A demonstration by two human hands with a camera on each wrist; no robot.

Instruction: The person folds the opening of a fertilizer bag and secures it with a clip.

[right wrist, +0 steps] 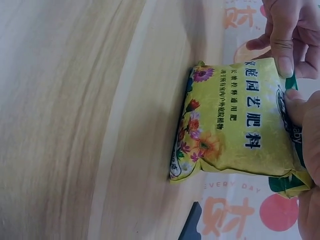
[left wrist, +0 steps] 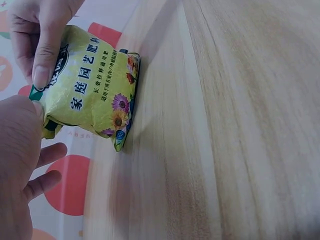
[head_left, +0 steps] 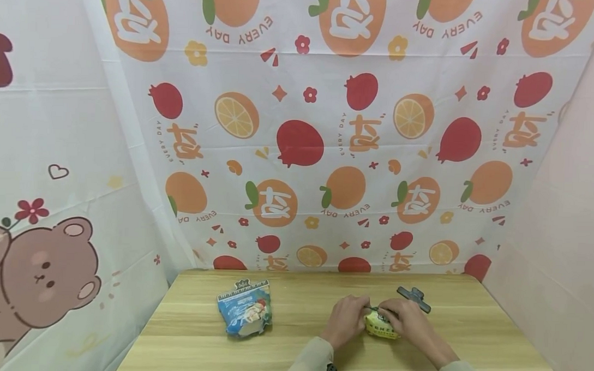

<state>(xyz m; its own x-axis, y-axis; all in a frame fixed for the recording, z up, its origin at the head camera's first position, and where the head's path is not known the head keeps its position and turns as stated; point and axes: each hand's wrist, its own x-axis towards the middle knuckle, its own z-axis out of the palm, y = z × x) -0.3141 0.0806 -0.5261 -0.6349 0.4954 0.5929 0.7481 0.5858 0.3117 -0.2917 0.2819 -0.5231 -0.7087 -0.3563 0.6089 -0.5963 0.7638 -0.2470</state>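
Observation:
A small yellow bag of garden fertilizer (head_left: pixel 382 326), printed with flowers and dark lettering, stands on the wooden table with its green top edge folded. My left hand (head_left: pixel 347 320) pinches that edge at its left end, thumb on the near side. At the other end my right hand (head_left: pixel 412 323) pinches the same edge, its thumb pressed on the front. In the left wrist view, the left hand (left wrist: pixel 20 155) shows its lower fingers spread away from the bag (left wrist: pixel 87 85). Both thumbs meet close together in the right wrist view, at the bag's green strip (right wrist: pixel 291 82).
A black clip (head_left: pixel 413 299) lies behind my right hand. To the left, a blue bag (head_left: pixel 245 315) lies on the table (head_left: pixel 303 295), with a piano-key patterned clip (head_left: pixel 243 290) along its top. Fruit-printed cloth (head_left: pixel 298 142) hangs behind the table.

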